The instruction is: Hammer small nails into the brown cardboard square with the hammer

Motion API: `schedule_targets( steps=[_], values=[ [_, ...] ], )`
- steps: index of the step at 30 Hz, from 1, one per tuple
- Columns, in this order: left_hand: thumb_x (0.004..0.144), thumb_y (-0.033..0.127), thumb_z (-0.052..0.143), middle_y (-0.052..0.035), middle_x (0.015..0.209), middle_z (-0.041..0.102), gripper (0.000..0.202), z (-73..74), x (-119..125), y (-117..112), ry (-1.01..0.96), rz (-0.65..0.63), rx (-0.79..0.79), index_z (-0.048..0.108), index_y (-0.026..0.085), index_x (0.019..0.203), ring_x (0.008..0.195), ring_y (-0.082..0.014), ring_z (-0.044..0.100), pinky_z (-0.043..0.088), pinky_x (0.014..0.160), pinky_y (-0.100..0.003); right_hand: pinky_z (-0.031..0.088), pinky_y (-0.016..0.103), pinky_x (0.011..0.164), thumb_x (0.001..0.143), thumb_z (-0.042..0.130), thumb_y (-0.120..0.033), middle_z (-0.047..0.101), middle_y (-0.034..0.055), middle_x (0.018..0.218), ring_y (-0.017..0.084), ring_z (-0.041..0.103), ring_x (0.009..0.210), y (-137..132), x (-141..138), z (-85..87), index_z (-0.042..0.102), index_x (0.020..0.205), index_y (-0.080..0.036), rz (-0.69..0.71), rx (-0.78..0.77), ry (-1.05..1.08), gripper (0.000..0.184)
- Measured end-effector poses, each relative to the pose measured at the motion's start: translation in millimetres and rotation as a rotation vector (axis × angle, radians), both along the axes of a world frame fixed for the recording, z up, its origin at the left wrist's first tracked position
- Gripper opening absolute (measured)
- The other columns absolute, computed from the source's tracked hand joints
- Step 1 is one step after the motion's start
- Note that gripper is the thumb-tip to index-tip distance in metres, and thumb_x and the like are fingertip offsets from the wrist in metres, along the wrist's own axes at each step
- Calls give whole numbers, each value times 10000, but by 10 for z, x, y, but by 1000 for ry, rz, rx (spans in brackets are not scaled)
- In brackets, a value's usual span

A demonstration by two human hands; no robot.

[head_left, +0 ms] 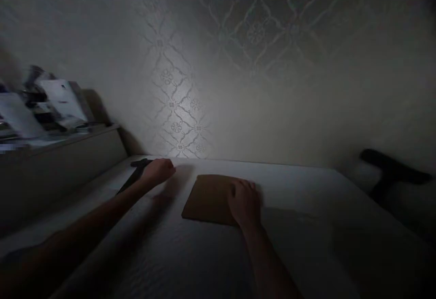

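Note:
A flat brown piece that looks like cardboard [208,199] lies on the white table. My right hand [245,202] is closed over its right side, fingers curled near the far right corner. By the thumb is a small dark spot [233,190]; I cannot tell what it is. To the left, apart from the cardboard, my left hand [158,171] is closed like a fist, and its shadow falls on the table. Whatever it may hold is hidden. Right behind that hand and wrist a long dark object [138,168] shows, its kind unclear in the dim light.
The white table [289,181] meets a patterned wall [184,108] at the back. On the left, a raised ledge [68,147] carries a white box [64,97] and blurred clutter. A black T-shaped object [391,167] stands beyond the table's right edge.

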State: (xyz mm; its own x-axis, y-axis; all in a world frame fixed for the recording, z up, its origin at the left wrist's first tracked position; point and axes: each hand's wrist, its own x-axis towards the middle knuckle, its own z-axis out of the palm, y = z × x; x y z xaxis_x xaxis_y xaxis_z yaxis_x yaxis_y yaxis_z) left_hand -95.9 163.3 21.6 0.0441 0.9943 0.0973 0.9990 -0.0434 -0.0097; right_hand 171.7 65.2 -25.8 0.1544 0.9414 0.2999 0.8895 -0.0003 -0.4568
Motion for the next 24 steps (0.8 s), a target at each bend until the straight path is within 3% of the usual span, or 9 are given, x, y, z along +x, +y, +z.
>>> schedule_targets(
  steps=[3, 11, 16, 24],
  values=[
    [823, 374, 485, -67, 955, 739, 322, -25, 203, -102, -273, 2, -20, 731, 199, 935, 898, -230, 678, 494, 763, -298, 387, 352, 905, 911, 444, -223, 672, 94, 1156, 250, 535, 1107, 6, 12, 3, 681, 1124, -178, 3, 2, 5, 322],
    [684, 437, 623, -54, 765, 728, 294, -205, 652, -436, -893, -161, -72, 714, 166, 755, 774, -212, 664, 482, 708, -292, 407, 339, 886, 905, 458, -224, 683, 96, 1145, 242, 555, 1074, 24, 48, -56, 688, 1103, -168, 6, 54, -39, 309],
    [640, 410, 639, -42, 726, 713, 259, -278, 583, -489, -961, -166, -84, 693, 161, 687, 752, -208, 640, 462, 691, -284, 402, 359, 919, 890, 479, -229, 689, 87, 1146, 251, 572, 1062, 49, 82, -111, 697, 1088, -175, 16, 87, -51, 299],
    [636, 351, 626, -27, 682, 687, 201, -448, 486, -361, -1029, -245, -165, 674, 161, 680, 670, -175, 625, 460, 625, -256, 425, 355, 932, 868, 506, -203, 704, 87, 1113, 238, 598, 1061, 88, 146, -207, 702, 1057, -180, 37, 151, -64, 273]
  ],
)
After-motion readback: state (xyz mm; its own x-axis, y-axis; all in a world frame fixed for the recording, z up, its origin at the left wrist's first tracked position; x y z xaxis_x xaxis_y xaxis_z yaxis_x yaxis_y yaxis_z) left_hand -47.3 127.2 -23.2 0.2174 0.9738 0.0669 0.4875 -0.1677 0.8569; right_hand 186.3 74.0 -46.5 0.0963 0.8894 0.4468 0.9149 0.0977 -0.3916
